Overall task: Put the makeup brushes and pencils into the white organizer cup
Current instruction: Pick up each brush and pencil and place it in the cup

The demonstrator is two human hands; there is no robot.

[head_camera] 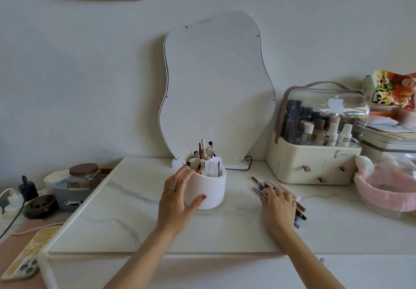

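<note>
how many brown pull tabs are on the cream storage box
3 on the cream storage box: one pull tab at the left, one at the upper right, one lower down between them. The pink fluffy basket may hide more.

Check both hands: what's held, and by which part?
Left hand clasps the round white organizer cup by its left side wall, thumb in front. Right hand only rests on the middles of the loose makeup pencils.
</note>
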